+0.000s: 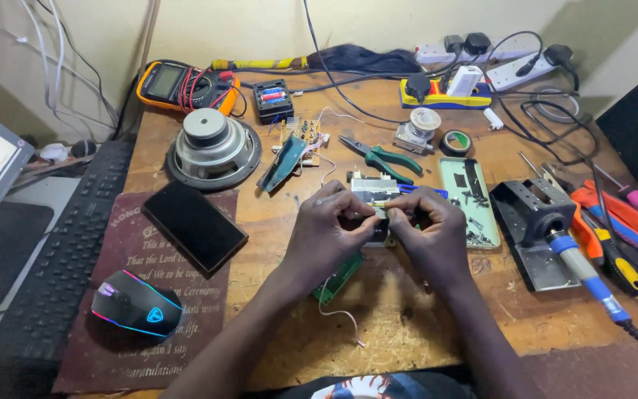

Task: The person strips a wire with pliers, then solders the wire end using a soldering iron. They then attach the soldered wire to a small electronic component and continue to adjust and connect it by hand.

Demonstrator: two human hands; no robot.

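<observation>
Both of my hands meet over the middle of the wooden bench. My left hand [330, 229] and my right hand [426, 225] pinch a small electronic module [373, 191] with a metal top between their fingertips. A green circuit board [340, 276] lies under my left wrist, with a thin white wire [340, 316] trailing from it toward me. Most of the module's lower part is hidden by my fingers.
Around lie a speaker [212, 146], black phone [194, 225], lit mouse [136, 304], keyboard [68, 251], multimeter [182, 85], battery holder [273, 98], green-handled pliers [382, 157], tape roll [455, 141], screw tray [469, 199], soldering iron [581, 270] on its stand, screwdrivers [622, 222], power strips [496, 55].
</observation>
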